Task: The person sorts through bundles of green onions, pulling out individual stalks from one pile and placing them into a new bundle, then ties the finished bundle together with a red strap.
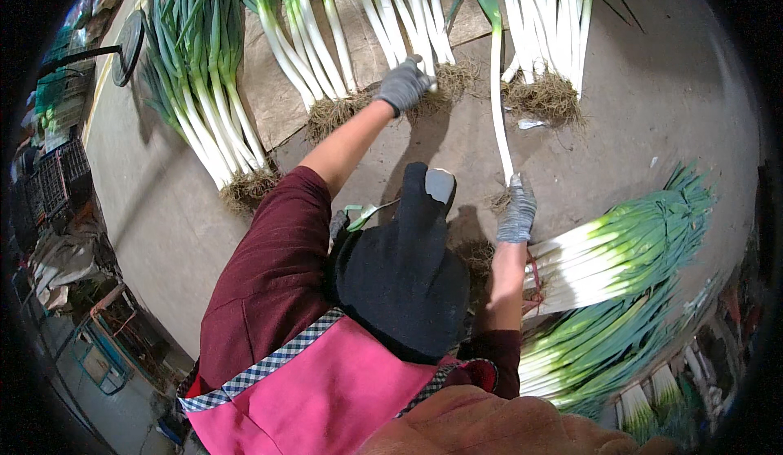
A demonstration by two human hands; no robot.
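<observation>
My left hand [405,84], in a grey knit glove, reaches forward to the root end of a middle group of long green onions [391,14]. Its fingers touch the white stems there; whether they close around one is hidden. My right hand [517,210], gloved alike, grips a single long green onion [498,100] just by its roots. That stalk stretches away from me, white shank bending slightly, green leaves at the far end. Left of my left hand lies another group of green onions [312,45] with brown, tangled roots [336,112].
More green onions lie at the left [208,88] and upper right [544,20]. Tied bundles [587,265] are stacked beside my right forearm. Brown cardboard [275,75] covers part of the floor [642,106]. A round dark plate on a rod [128,48] stands left; crates [58,179] are beyond.
</observation>
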